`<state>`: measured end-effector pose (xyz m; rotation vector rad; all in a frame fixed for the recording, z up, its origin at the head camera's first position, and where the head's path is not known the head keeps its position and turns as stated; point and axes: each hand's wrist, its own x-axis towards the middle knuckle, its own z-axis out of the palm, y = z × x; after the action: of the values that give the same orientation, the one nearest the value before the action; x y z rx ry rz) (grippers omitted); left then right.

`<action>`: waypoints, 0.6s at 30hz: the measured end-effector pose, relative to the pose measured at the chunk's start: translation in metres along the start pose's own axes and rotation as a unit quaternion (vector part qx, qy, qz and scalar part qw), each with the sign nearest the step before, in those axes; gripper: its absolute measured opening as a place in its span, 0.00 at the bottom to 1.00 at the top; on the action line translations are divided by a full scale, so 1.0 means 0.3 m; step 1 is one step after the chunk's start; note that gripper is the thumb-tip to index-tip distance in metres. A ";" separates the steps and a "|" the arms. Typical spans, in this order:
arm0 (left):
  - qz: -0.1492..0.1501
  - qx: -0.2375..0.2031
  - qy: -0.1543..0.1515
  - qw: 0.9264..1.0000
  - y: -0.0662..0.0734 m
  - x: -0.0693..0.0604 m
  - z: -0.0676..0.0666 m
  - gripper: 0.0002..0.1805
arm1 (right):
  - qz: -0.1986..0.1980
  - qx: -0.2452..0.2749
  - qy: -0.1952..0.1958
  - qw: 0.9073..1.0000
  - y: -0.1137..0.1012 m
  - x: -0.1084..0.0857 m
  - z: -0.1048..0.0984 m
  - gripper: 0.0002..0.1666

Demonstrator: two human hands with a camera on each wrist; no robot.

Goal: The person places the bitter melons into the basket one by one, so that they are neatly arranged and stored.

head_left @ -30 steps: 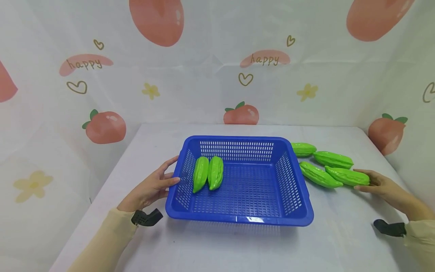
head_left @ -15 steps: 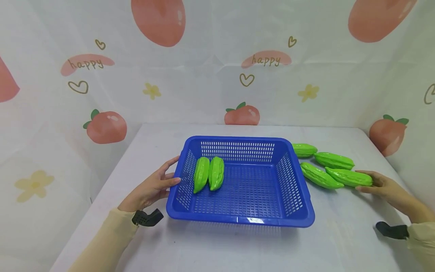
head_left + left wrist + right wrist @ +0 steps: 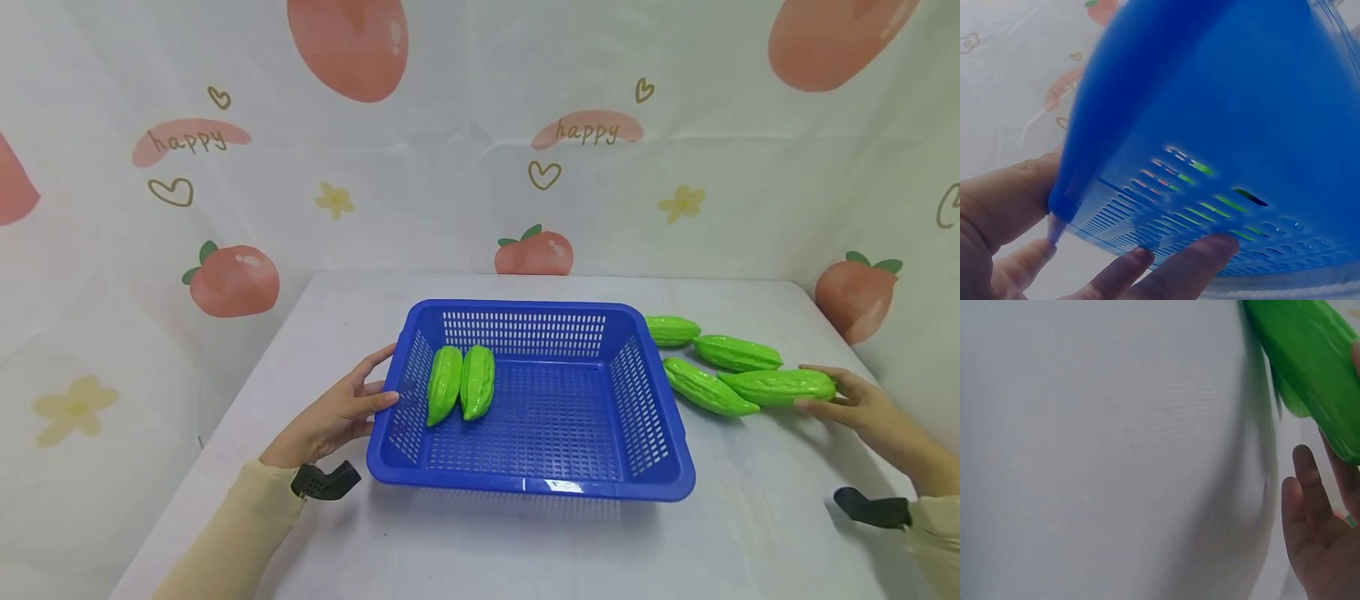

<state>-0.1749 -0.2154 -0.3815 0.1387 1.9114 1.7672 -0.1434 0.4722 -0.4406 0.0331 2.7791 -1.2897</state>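
Note:
My left hand (image 3: 341,414) grips the left side of a blue plastic basket (image 3: 558,425), thumb at the rim and fingers against the slotted wall (image 3: 1166,215). Inside, two green bitter melons, one (image 3: 445,385) beside the other (image 3: 477,382), lie along the left side. To the right of the basket, my right hand (image 3: 862,408) pinches the right end of another bitter melon (image 3: 776,387) between thumb and fingers. In the right wrist view that bitter melon (image 3: 1316,369) slants across the upper right corner, its end between the fingers.
Three more bitter melons lie right of the basket: one (image 3: 708,387) near its wall, one (image 3: 737,353) behind, and one (image 3: 672,331) partly hidden by the rim. A white tabletop (image 3: 465,550) meets a fruit-printed cloth backdrop (image 3: 435,208) at the back and sides.
My right hand has shifted right, drawing the pinched bitter melon slightly right; its right end now sits a bit higher. The left hand and basket have stayed put.

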 end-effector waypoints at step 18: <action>-0.006 0.001 0.005 1.000 -0.005 0.005 -0.005 0.45 | 0.026 0.011 0.103 0.994 -0.101 -0.011 -0.008 0.45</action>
<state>-0.1763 -0.2164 -0.3834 0.1201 1.9180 1.7607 -0.1418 0.4544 -0.4156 0.2504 2.9104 -1.3758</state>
